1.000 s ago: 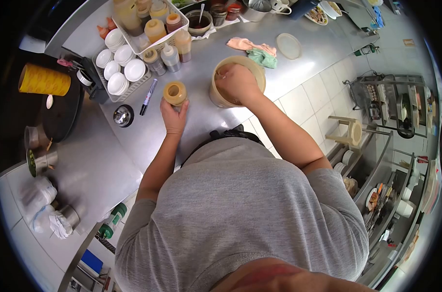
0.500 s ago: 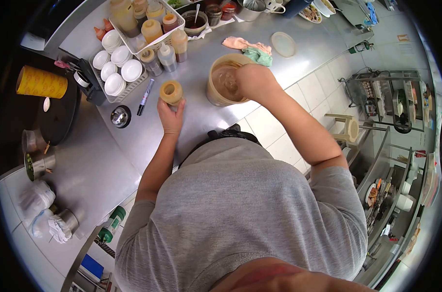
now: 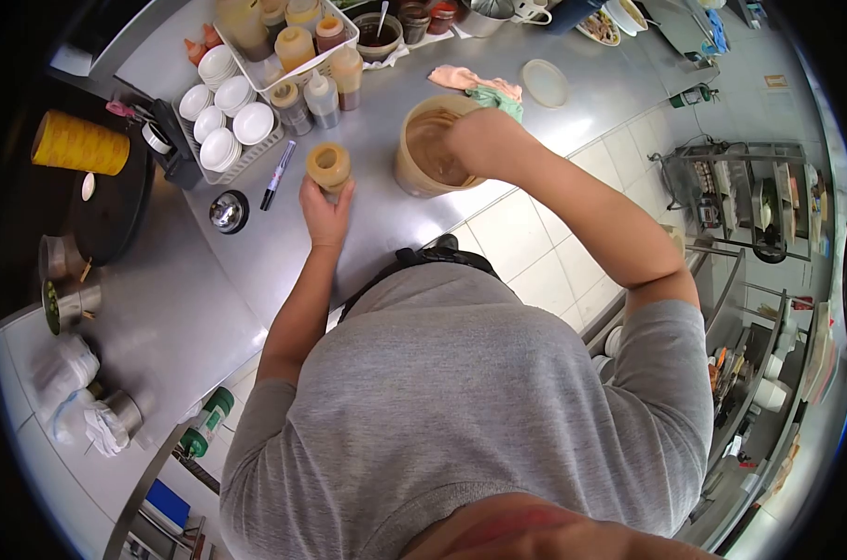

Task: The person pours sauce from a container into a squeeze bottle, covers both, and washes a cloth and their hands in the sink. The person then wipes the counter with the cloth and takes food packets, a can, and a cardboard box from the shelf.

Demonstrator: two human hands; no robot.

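Left hand (image 3: 326, 217) around bottle (image 3: 330, 171), right hand (image 3: 489, 147) at tub (image 3: 412, 177), its grip unclear, right elbow (image 3: 659, 273) farther out than before

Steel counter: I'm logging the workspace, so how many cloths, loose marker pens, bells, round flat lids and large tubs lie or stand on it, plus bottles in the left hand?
Cloths: 2 (pink cloth, green cloth)
Marker pen: 1
Bell: 1
Round lid: 1
Large tub: 1
Bottle in left hand: 1
Total: 7
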